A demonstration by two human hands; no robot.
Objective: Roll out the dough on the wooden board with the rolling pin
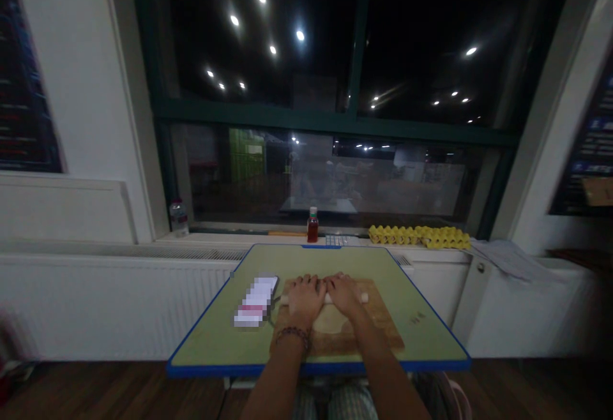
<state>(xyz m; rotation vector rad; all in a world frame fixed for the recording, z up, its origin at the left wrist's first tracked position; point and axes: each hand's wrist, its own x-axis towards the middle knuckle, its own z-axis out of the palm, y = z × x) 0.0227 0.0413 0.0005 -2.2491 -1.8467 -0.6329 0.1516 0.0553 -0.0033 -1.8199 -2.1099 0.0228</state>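
Two hands rest side by side on a rolling pin [325, 297]: the left hand [305, 295] and the right hand [343, 292] both lie palm down over its middle, fingers curled loosely over the top, so only the pin's pale ends show just outside each hand. The pin lies crosswise on a wooden board [383, 334], and a flat, pale sheet of dough [330, 323] spreads on the board just on the near side of the hands, between the forearms. A beaded bracelet [292, 332] circles the left wrist.

The board sits on a green surface [421, 292] with a blue rim. Just to the left of the left hand lies a phone [257, 300], touching or nearly touching the board's edge; I cannot tell which. Well beyond the hands, on the sill under the dark window, stand a small red bottle [313, 225] and, further right, yellow egg trays [421, 236]; a water bottle [179, 217] stands far to the left.

To roll well, I judge that the palms should press evenly, so the pin stays level and the sheet thins uniformly, with strokes kept inside the board's edges.
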